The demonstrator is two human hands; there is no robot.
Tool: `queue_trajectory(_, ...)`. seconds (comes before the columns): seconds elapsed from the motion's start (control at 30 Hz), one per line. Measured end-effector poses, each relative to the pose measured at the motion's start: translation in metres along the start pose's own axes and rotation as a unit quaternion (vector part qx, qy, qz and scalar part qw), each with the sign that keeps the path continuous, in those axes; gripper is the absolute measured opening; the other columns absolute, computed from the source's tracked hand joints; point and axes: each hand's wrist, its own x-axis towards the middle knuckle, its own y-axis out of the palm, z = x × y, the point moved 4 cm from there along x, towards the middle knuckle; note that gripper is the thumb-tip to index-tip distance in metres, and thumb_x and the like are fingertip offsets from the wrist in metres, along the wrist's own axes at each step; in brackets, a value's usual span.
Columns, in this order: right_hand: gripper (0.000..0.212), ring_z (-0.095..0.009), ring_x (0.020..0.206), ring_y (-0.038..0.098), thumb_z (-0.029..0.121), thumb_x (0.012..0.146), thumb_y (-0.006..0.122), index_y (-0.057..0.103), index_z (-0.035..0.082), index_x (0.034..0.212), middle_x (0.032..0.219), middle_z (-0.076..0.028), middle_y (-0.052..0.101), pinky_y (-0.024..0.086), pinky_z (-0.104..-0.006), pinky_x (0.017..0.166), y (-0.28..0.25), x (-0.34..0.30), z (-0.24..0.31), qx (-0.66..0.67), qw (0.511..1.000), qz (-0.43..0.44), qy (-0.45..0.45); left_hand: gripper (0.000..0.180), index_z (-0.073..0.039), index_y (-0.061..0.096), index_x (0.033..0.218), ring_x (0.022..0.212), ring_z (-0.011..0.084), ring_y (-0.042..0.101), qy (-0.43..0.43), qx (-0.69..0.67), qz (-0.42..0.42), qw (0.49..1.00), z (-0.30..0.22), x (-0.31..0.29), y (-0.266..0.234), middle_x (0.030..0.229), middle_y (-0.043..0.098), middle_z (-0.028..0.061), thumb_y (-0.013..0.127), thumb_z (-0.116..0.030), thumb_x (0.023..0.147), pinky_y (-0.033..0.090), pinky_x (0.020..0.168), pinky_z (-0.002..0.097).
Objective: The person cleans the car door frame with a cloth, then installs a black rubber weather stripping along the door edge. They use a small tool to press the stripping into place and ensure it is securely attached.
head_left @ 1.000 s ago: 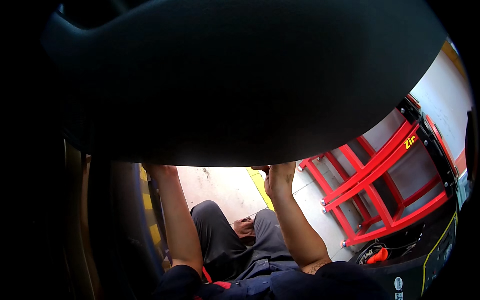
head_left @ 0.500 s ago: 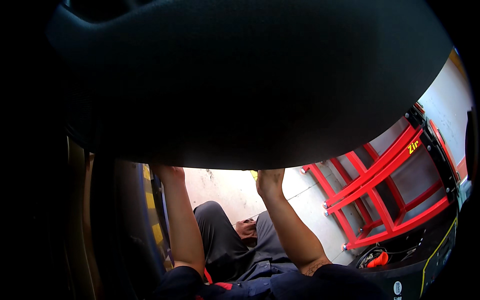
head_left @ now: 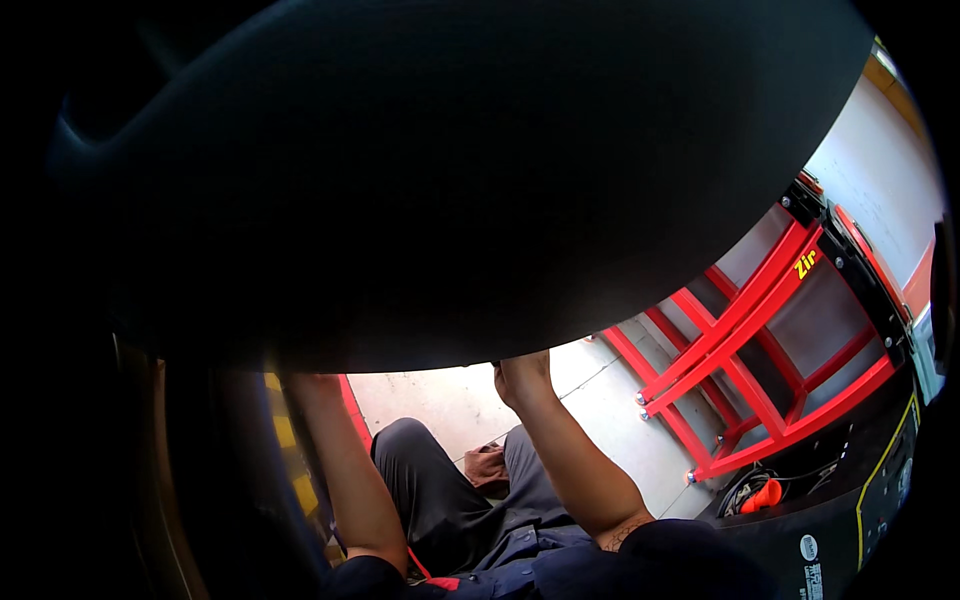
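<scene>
A large dark, smooth, curved panel fills the upper part of the view, close in front of me. My left hand reaches up to its lower edge on the left, and the fingers are hidden behind it. Further right, my right hand is raised to the same edge with the wrist bent. Its fingers are mostly covered too, and a small dark bit shows beside them. What either hand holds, if anything, cannot be seen.
Red metal frame stands are on the right over a pale tiled floor. A black case or bin with cables and an orange piece lies at lower right. Yellow-and-dark striping runs along the left. A brown cloth is between my legs.
The panel's lower edge and both hands sit lower in view, and the hands are slightly further left. The red stands have shifted a little up and left. Both hands stay at the panel's edge.
</scene>
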Motion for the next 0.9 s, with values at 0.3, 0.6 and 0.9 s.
queue_trajectory(0.3,0.041,-0.026,0.087,0.076,0.036,0.103,0.063,0.068,-0.003,0.112,0.105,-0.016,0.075,0.067,-0.0379,0.062,-0.020,0.007,0.004,-0.029,0.994,0.083,-0.064,0.050,-0.001,0.056,0.141,0.129,0.0282,0.061,-0.012,0.057,-0.075,0.995,-0.006,-0.003,0.007,0.141,0.062,0.0111,0.054,-0.039,0.108,0.050,0.113,0.0398)
queue_trajectory(0.6,0.058,-0.023,0.092,0.074,0.050,0.101,0.064,0.057,0.001,0.130,0.112,-0.013,0.069,0.064,-0.0344,0.059,-0.042,0.012,-0.005,-0.113,0.985,0.086,-0.097,0.034,-0.002,0.074,0.116,0.092,0.0253,0.076,-0.015,-0.057,-0.006,0.998,-0.012,0.002,0.046,0.105,0.077,0.0139,0.063,-0.032,0.104,0.064,0.071,0.0338)
queue_trajectory(0.9,0.020,-0.021,0.072,0.070,0.020,0.105,0.057,0.064,0.001,0.108,0.088,-0.011,0.070,0.058,-0.0330,0.055,-0.020,0.001,0.013,-0.018,1.000,-0.001,-0.006,0.031,-0.002,0.076,0.111,0.092,0.0259,0.076,-0.092,-0.157,0.081,0.980,0.008,0.006,0.025,0.103,0.077,0.0136,0.070,-0.030,0.100,0.064,0.076,0.0340)
